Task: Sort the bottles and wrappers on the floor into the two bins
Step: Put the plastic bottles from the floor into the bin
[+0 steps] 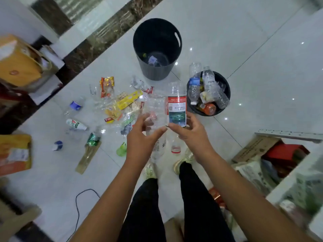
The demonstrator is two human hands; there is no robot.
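White glossy floor tiles (262, 67) spread under a person who stands with both bare arms stretched forward. The left hand (139, 137) has its thumb and fingers curled round a clear, unlabelled plastic bottle (155, 110), holding it upright above the floor. Just beside it, the right hand (190, 135) grips the lower end of a clear plastic bottle with a red-and-green label (177, 109), neck up. The two bottles stand side by side; whether they touch I cannot tell.

From the hands, a tall dark grey plastic bin (153, 72) stands at 12 o'clock, with only a few scraps at its bottom. At 2 o'clock, near the labelled bottle, a shorter black round bin (226, 84) is heaped with clear bottles, some poking above its rim.

At 10 o'clock lies a loose pile of yellow, orange and clear wrappers (122, 103). Farther out at 9 o'clock lie a crushed clear bottle with a blue label (75, 105) and a small white bottle with green-and-red lettering (76, 124), both on their sides. At 8 o'clock sit a crumpled green foil wrapper (93, 138) and a small blue-and-white cap (57, 145).

A thin black cable (77, 206) trails across the tiles at 7 o'clock. Brown cardboard boxes (19, 67) crowd the left edge.
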